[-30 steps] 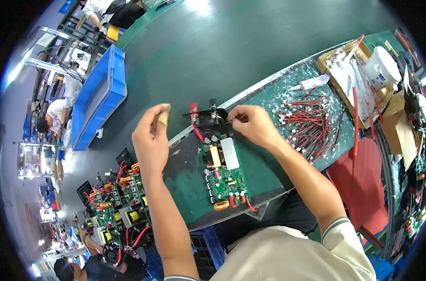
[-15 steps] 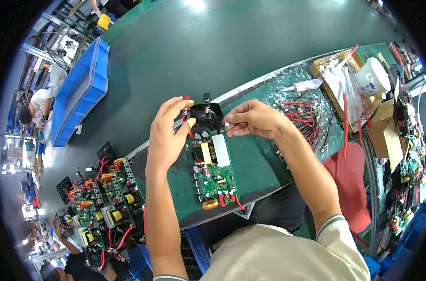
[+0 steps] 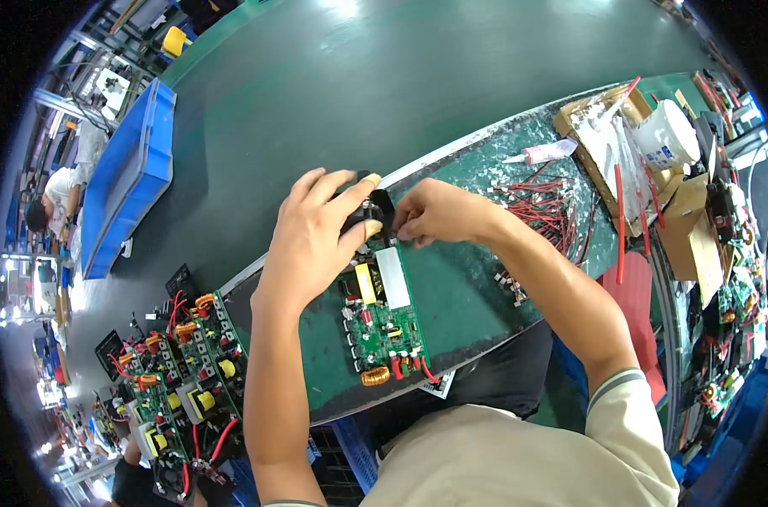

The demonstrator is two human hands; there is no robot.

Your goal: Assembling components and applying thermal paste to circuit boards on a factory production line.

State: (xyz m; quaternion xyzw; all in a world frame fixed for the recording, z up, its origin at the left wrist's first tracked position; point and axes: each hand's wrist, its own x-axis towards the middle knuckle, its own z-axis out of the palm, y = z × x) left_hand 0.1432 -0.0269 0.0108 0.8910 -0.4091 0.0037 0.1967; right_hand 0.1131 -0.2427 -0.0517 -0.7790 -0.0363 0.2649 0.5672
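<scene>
A green circuit board [image 3: 409, 329] lies on the bench in front of me, carrying a yellow-wrapped part, a white block and a copper coil near its lower end. At its far end stands a black end panel [image 3: 386, 205] with terminal posts. My left hand [image 3: 304, 228] grips this panel between thumb and fingers, with pale covers on the fingertips; it hides much of the panel. My right hand [image 3: 439, 213] is closed in a pinch at the board's far right corner, on a small white wire connector mostly hidden by the fingers.
Several similar boards [image 3: 181, 363] are stacked at the left. Red wires with connectors [image 3: 540, 211] lie in a pile at the right, near a glue tube [image 3: 543, 153], a cardboard tray [image 3: 582, 127] and a white tub [image 3: 667, 135]. A blue bin [image 3: 130, 177] stands at far left.
My left hand has shifted its fingers rightward over the panel's posts, covering the red one. My right hand has moved slightly left, bringing the connector to the board's far edge.
</scene>
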